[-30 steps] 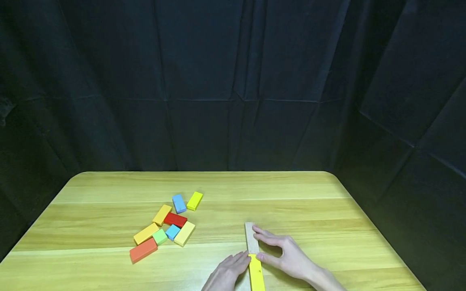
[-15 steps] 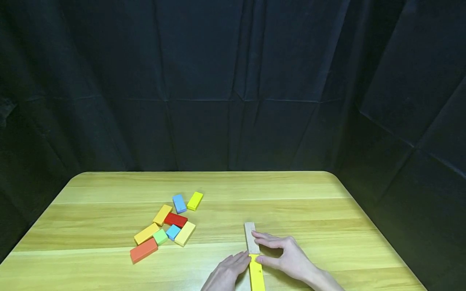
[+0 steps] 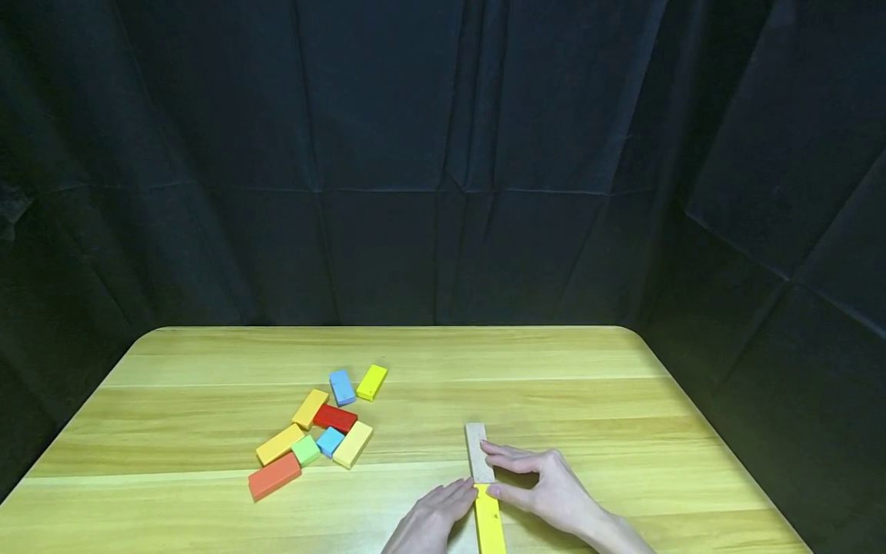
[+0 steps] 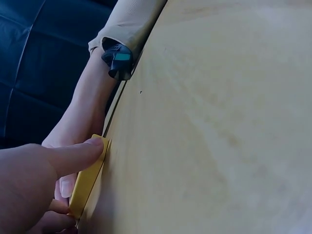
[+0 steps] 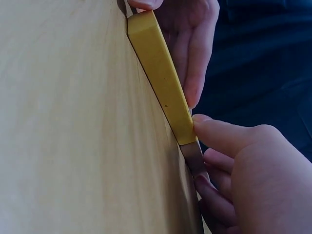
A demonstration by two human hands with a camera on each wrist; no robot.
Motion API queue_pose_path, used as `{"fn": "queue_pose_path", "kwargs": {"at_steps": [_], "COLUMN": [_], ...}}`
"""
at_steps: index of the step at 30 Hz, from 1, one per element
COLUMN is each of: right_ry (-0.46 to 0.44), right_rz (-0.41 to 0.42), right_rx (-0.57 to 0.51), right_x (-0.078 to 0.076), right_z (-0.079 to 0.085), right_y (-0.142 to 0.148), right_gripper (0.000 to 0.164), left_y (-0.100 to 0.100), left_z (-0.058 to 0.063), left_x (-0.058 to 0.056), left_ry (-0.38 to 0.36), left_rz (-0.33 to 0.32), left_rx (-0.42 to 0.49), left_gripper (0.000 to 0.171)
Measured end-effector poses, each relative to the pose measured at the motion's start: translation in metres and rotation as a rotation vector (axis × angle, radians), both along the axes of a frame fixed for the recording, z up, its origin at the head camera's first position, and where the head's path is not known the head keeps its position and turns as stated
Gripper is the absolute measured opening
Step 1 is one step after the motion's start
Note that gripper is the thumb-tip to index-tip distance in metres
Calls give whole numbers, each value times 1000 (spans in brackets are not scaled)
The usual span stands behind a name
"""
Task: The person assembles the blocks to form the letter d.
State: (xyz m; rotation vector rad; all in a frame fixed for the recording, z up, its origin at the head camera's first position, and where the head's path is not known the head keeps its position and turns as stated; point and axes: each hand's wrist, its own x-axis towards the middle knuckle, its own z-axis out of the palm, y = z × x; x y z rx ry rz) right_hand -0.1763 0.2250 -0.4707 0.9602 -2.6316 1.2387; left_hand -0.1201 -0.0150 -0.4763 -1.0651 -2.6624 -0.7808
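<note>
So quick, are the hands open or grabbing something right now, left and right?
Left hand: open, straight fingers touching the long yellow block.
Right hand: open, thumb touching the long yellow block, fingers against the pale block.

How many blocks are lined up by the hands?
2: the yellow block, nearer the person, and the plain wooden block, just beyond it. The right hand partly covers both.

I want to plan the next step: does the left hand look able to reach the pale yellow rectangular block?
Probably yes: only bare tabletop lies between the left hand and the pale yellow block, though the hand now touches the long yellow bar.
</note>
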Motion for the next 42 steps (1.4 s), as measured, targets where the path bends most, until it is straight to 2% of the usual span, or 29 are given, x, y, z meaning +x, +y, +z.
{"fn": "queue_pose_path", "kwargs": {"at_steps": [4, 8, 13, 22, 33, 37, 42], "right_ry": [14, 21, -20, -53, 21, 44, 53], "right_rz": [-18, -38, -70, -84, -73, -65, -65], "right_rx": [22, 45, 63, 94, 134, 131, 129], "right_x": [1, 2, 3, 8, 10, 11, 10], "right_z": [0, 0, 3, 9, 7, 7, 6], "right_y": [-1, -1, -3, -7, -9, -9, -9], "right_gripper": [47, 48, 51, 51, 47, 47, 47], "left_y": [0, 0, -1, 1, 1, -5, -16], "left_z": [1, 0, 0, 2, 2, 7, 16], "left_x": [0, 0, 0, 1, -1, -1, -3], "left_ry": [-40, -45, -28, -40, -101, -133, -204], "left_rz": [-8, -10, -6, -6, -8, -17, 21], "left_rx": [1, 1, -9, -12, -35, 3, 98], "left_gripper": [81, 81, 80, 83, 84, 84, 82]}}
